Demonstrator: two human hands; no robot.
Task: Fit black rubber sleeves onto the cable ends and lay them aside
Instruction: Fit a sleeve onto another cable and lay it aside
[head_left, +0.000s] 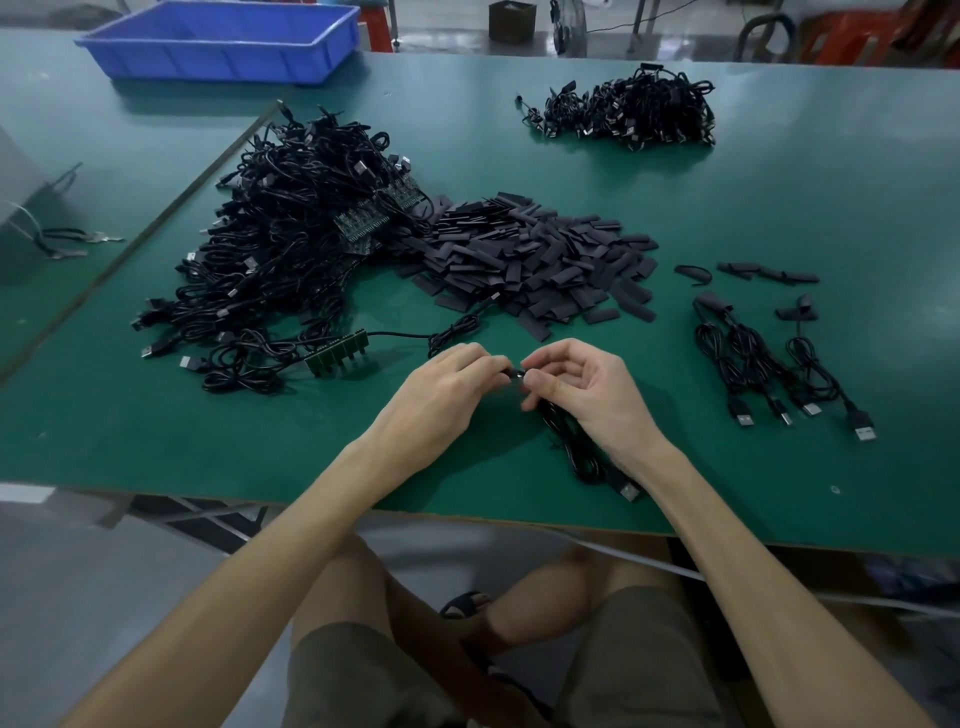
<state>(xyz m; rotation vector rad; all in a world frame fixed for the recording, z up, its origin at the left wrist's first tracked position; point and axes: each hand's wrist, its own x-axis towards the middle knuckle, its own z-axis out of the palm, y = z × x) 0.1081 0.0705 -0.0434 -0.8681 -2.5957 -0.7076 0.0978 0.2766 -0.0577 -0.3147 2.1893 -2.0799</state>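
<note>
My left hand (447, 387) and my right hand (582, 387) meet at the middle of the green table, fingertips together on a small black piece (515, 373); whether it is a sleeve or the cable end I cannot tell. A black USB cable (587, 452) runs under my right hand, its plug (629, 490) near the front edge. A heap of flat black rubber sleeves (535, 254) lies just beyond my hands. A big pile of black cables (291, 234) sits to the left. Several cables (779, 369) lie side by side at the right.
A strip of small green circuit boards (337, 353) with a cable lies left of my hands. A second cable pile (628, 111) sits far right, a blue bin (223, 44) far left. Loose sleeves (763, 273) lie at the right. The table's front edge (467, 514) is near my forearms.
</note>
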